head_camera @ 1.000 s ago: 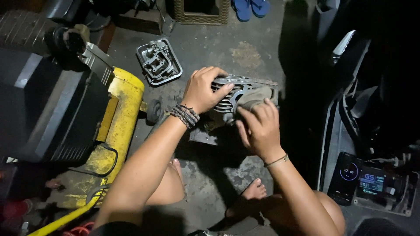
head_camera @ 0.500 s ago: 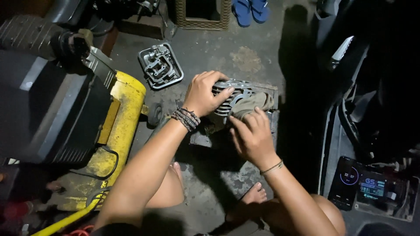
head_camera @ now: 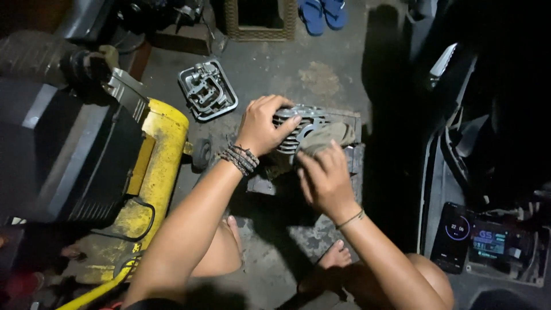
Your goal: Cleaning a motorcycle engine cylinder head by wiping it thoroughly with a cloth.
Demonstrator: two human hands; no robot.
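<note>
Left hand (head_camera: 265,125) clamped, fingers curled, over finned metal engine part (head_camera: 298,129) at centre of concrete floor (head_camera: 321,74). Right hand (head_camera: 324,178) at five o'clock from it, fingers closed on grey rag (head_camera: 328,136) against the part. At ten o'clock, metal tray (head_camera: 208,90) holding small metal pieces. Yellow machine (head_camera: 155,166) at nine o'clock.

bare arms, beaded dark bracelets at the left wrist (head_camera: 241,159), thin band at the right wrist (head_camera: 350,219)

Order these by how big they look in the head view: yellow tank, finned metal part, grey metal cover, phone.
1. yellow tank
2. finned metal part, partly hidden by hands
3. grey metal cover
4. phone; close to the cover, so this order is unsure
</note>
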